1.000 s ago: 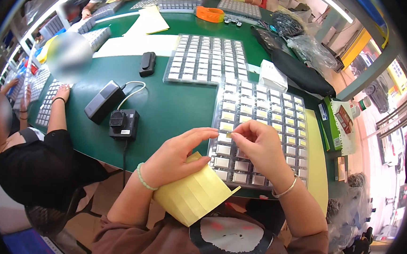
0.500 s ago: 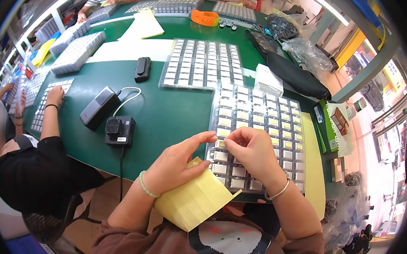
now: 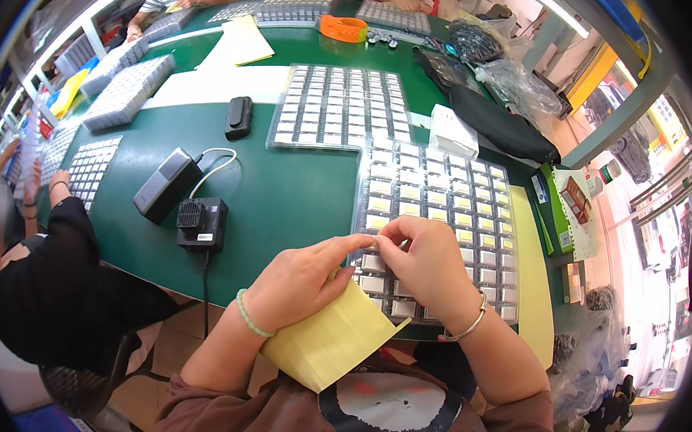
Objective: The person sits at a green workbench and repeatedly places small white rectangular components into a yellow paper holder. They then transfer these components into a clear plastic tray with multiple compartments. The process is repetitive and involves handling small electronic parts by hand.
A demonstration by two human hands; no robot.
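Note:
My left hand (image 3: 297,285) keeps a yellow sheet of stickers (image 3: 334,335) between its thumb and the curled fingers. Its index finger stretches to the right and meets the fingertips of my right hand (image 3: 431,262). My right hand is closed in a pinch; whatever lies between its thumb and index finger is too small to make out. Both fingertips are over a clear plastic tray (image 3: 362,187) with rows of small white box-shaped pieces. Many pieces in the tray's upper and middle rows bear yellow labels, while those in the lower rows look plain white.
Another filled tray (image 3: 337,107) lies beyond mine. To the left are a power bank (image 3: 168,183) with a white cable, a black boxy device (image 3: 202,222) and a small black case (image 3: 239,118). A white box (image 3: 454,134) stands behind my tray. Co-workers sit left and across.
My left index finger has moved right and down to my right fingertips. The co-worker's hand on the left has drawn back from its tray.

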